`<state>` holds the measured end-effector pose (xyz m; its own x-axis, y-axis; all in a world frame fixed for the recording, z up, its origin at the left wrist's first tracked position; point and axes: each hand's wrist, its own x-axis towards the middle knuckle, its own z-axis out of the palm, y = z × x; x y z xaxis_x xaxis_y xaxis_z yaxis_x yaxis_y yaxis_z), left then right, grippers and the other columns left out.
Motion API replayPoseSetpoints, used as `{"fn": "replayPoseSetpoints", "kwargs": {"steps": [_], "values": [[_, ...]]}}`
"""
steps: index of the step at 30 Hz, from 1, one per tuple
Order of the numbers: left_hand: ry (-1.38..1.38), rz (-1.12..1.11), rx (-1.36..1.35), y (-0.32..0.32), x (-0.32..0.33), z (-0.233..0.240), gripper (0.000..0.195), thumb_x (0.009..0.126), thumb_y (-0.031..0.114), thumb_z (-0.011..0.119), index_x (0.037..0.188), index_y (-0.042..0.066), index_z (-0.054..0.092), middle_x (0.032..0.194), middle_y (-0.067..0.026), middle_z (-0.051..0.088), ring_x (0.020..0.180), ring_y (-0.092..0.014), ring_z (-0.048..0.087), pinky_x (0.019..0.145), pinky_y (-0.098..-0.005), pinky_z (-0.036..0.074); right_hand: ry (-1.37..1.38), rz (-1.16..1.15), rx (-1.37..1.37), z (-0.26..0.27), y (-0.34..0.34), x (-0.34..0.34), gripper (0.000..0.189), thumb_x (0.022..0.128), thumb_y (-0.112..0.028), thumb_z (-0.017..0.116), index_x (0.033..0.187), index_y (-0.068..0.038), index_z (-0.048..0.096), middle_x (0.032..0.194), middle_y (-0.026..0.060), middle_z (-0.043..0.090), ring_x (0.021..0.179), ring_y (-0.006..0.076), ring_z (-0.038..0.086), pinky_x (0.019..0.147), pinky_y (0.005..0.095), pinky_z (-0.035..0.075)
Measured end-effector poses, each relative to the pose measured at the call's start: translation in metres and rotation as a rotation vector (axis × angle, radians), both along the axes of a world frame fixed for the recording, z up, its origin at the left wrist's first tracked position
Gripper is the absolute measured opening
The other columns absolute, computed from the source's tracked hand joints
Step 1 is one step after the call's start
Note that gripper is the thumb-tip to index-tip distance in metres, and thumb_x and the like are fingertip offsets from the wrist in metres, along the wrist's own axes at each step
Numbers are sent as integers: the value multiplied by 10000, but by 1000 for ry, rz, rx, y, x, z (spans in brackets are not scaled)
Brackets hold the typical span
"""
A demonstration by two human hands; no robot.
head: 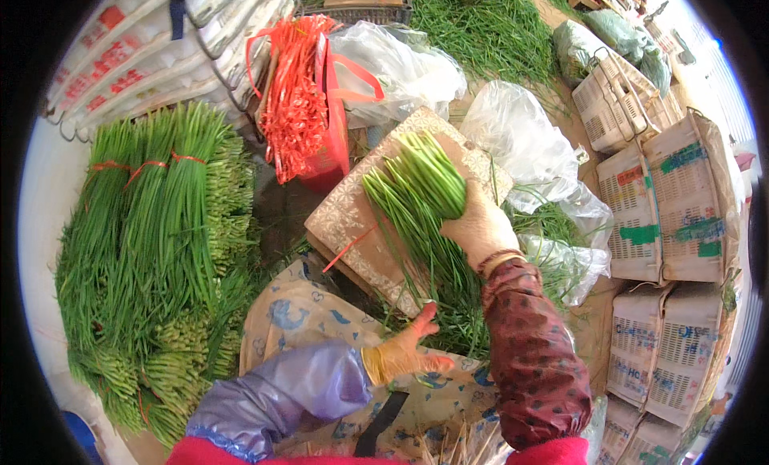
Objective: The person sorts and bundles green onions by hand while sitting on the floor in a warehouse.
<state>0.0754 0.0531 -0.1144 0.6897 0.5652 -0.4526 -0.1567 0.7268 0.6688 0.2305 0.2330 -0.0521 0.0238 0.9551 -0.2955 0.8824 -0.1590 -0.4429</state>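
Note:
My right hand [480,221] is closed around a bundle of green leafy stalks [420,194], with the pale cut ends pointing up and away. The bundle lies across a patterned board [342,215], its leaves hanging over the near edge. One red tie strip [351,247] rests on the board left of the leaves. My left hand [414,345], in a yellowish glove with bare-looking fingertips, is spread just below the board's near corner, beside the hanging leaves, and holds nothing. Both forearms wear sleeve covers, and a patterned apron [300,315] covers my lap.
Tied green bundles [174,224] are stacked at the left. Red strips [297,104] hang at a red bag [336,155] behind the board. Clear plastic bags [522,134] lie behind and right. Loose greens [480,26] are heaped at the back; plastic crates [631,218] stand along the right.

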Motion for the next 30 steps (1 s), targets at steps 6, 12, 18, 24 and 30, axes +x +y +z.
{"fn": "replayPoseSetpoints", "kwargs": {"steps": [6,12,18,24,30], "values": [[-189,-31,-38,18,16,0,1234,726,193,856,1544,200,-67,1539,-156,223,1355,-257,358,972,-382,476,-422,-2,90,-105,1,-23,1073,660,-466,801,1494,-85,242,1400,164,435,1294,347,422,1063,527,313],[-131,-37,37,38,9,-16,925,838,135,747,1526,154,128,1478,-117,370,1329,-265,425,1015,-431,466,-203,-64,20,-98,10,-13,999,581,-329,858,1424,-115,367,1431,189,412,1338,394,373,1096,557,293],[190,120,156,59,-26,-69,813,897,329,685,1516,157,186,1456,-92,410,1260,-248,486,931,-430,508,-190,-12,151,-24,-54,-10,673,788,-236,696,1408,-186,440,1499,127,351,1343,365,362,1024,608,313],[330,-14,146,56,-25,-76,804,888,446,668,1507,171,235,1392,-132,483,1213,-282,534,839,-419,533,189,-224,568,62,-271,92,523,747,-110,701,1241,-25,553,1307,224,527,1167,364,550,965,425,471],[458,-87,101,51,-50,-96,678,928,464,602,1478,190,316,1313,-169,556,1161,-309,579,806,-432,548,-124,-1023,-76,14,-482,155,394,830,-208,648,1187,-56,578,1146,174,618,1047,360,605,888,435,502]]}}
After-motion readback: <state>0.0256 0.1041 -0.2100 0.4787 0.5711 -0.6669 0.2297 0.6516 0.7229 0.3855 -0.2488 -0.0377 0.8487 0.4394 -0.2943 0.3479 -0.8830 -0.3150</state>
